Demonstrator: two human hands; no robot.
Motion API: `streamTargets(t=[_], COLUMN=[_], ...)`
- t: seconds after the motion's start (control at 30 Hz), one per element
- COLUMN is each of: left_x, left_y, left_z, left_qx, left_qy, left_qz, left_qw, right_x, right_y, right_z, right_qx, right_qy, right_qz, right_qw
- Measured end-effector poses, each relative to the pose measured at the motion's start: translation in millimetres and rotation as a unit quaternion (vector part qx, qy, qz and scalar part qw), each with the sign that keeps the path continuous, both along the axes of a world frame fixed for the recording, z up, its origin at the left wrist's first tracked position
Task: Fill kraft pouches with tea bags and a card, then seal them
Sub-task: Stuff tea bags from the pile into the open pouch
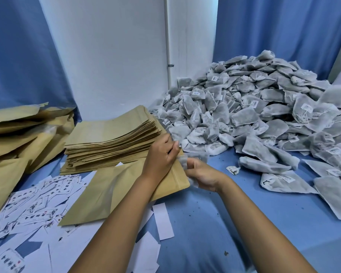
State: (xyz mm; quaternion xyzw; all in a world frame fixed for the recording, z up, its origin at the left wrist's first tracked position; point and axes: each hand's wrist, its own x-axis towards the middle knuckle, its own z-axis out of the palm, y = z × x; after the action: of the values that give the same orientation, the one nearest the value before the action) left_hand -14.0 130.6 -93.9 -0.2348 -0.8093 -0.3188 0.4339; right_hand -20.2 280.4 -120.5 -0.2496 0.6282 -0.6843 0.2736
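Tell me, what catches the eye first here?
The huge heap of tea bags piled at the right against the blue curtain. Left of it sits a neat stack of kraft pouches, and in front both hands, left hand and right hand, work tea bags into one kraft pouch.

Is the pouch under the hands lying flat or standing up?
Lying flat. The kraft pouch lies on the blue cloth, its mouth toward the left hand and right hand, which holds tea bags.
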Motion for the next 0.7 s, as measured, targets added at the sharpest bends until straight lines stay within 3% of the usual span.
streamTargets(t=[0.07, 0.2, 0.27, 0.3, 0.33, 0.37, 0.4, 0.43, 0.47, 0.53, 0.6, 0.63, 0.7], left_x=[2.5, 7.2, 7.6, 7.7, 7.3, 7.1, 6.7, 6.1, 5.8, 5.2, 4.5, 4.5, 4.3], left_y=[13.7, 35.4, 30.0, 24.7, 19.3, 14.2, 9.7, 6.1, 3.6, 1.0, 0.9, 2.0, 4.9], left_z=[4.1, 11.4, 16.8, 19.4, 22.1, 24.6, 27.4, 30.2, 32.3, 34.5, 34.1, 33.5, 32.3], left_qx=[-0.009, -0.066, -0.066, -0.066, -0.076, -0.094, -0.112, -0.125, -0.129, -0.114, -0.095, -0.091, -0.091], left_qy=[0.004, 0.015, 0.014, 0.018, 0.025, 0.031, 0.037, 0.044, 0.050, 0.050, 0.044, 0.042, 0.034], left_qz=[-0.014, -0.063, -0.062, -0.051, -0.037, -0.021, -0.005, 0.013, 0.031, 0.059, 0.066, 0.067, 0.064], left_qw=[1.000, 0.996, 0.996, 0.996, 0.996, 0.995, 0.993, 0.991, 0.990, 0.990, 0.992, 0.993, 0.993], right_x=[3.2, 0.5, 4.6, 4.6, 3.3, -1.3, -10.2, -22.6, -30.7, -39.0, -35.6, -34.3, -34.2], right_y=[-10.9, -19.2, -21.0, -21.4, -21.1, -18.1, -11.0, -1.6, 7.3, 19.4, 18.7, 17.1, 14.3], right_z=[3.1, 9.3, 16.0, 18.7, 21.0, 22.4, 21.4, 14.6, 8.4, -12.7, -37.5, -46.1, -47.9], right_qx=[0.071, 0.294, 0.312, 0.225, 0.057, -0.136, -0.274, -0.318, -0.291, -0.088, 0.169, 0.268, 0.317], right_qy=[0.042, 0.161, 0.174, 0.163, 0.117, 0.036, -0.025, -0.036, -0.007, 0.128, 0.264, 0.313, 0.357], right_qz=[-0.030, -0.083, -0.084, -0.095, -0.118, -0.163, -0.243, -0.331, -0.407, -0.448, -0.296, -0.228, -0.191], right_qw=[0.996, 0.939, 0.930, 0.956, 0.984, 0.977, 0.930, 0.888, 0.866, 0.880, 0.902, 0.882, 0.857])
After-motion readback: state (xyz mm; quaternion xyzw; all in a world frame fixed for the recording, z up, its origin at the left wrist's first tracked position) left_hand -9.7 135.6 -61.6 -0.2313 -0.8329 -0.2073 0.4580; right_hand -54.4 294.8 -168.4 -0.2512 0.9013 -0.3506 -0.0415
